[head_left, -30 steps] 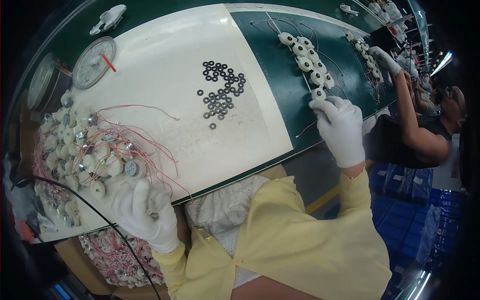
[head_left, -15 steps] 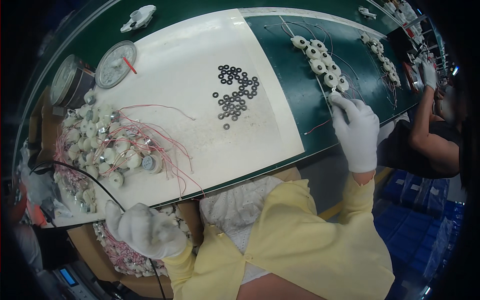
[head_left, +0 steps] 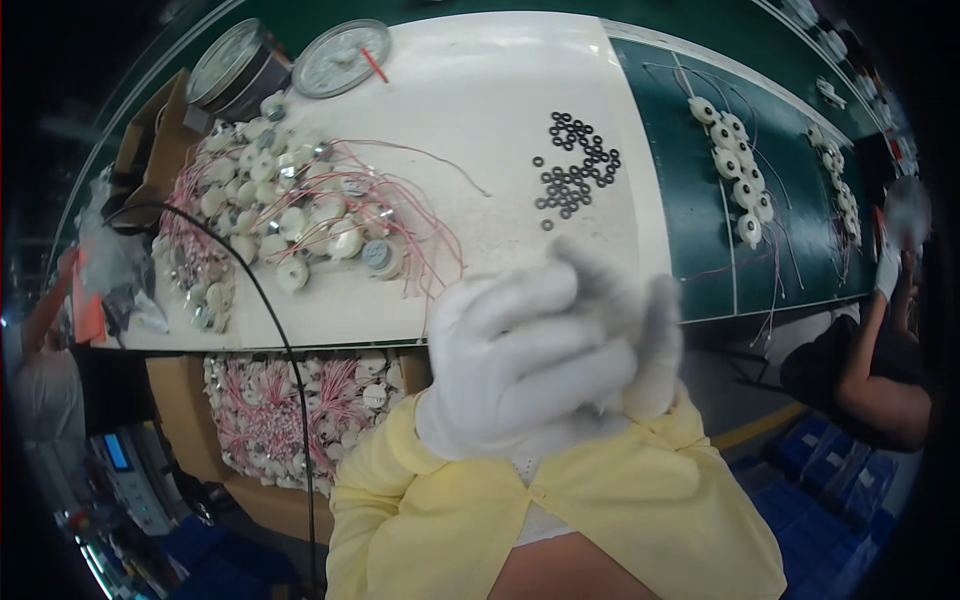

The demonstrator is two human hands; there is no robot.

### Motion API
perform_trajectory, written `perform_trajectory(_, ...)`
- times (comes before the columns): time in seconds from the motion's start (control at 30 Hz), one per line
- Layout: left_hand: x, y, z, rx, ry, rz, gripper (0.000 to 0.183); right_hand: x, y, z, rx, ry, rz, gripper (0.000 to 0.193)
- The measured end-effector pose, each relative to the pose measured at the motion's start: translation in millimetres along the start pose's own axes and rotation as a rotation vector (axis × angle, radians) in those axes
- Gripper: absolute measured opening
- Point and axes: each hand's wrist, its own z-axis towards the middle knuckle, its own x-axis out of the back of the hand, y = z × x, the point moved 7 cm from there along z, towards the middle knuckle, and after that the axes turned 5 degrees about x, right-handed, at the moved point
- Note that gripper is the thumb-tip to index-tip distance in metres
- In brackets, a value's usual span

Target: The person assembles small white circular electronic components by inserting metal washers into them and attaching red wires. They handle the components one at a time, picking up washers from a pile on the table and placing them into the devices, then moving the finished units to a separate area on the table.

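Both my hands wear white gloves and are close together in front of my chest, by the table's near edge. My left hand (head_left: 520,350) has its fingers curled round; whatever it may hold is hidden. Partly behind it, my right hand (head_left: 655,345) is smeared by motion, so its fingers cannot be read. Just beyond them, small black rings (head_left: 570,190) lie scattered on the white board (head_left: 480,90). A heap of round white motor-like parts (head_left: 290,220) with red wires lies at the left. On the green surface stands a row of similar white parts (head_left: 740,170) with black centres.
An open tin (head_left: 235,75) and its round lid (head_left: 340,60) with a red stick are at the back left. Below the table edge, a cardboard box (head_left: 185,420) holds more wired parts. A black cable (head_left: 295,370) hangs across it. Another person's gloved hand (head_left: 888,270) is far right.
My right hand has left the row of white parts and come back to my left hand, which has moved up and right. The view has shifted, so the table appears further right.
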Motion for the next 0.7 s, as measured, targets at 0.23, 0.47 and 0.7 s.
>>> perform_trajectory(0.23, 27, -52, -34, 0.201, 0.302, 0.423, 0.031, -10, 17, 11, -0.477, -0.11, 0.276, 0.054)
perform_trajectory(0.47, 44, -111, -55, 0.604, 0.237, 0.512, 0.012, 41, -27, 35, -0.094, 0.186, -0.885, 0.03)
perform_trajectory(0.7, 21, -110, -53, 0.627, -0.014, 0.074, 0.011, 48, -44, 57, 0.023, 0.06, -1.112, 0.027)
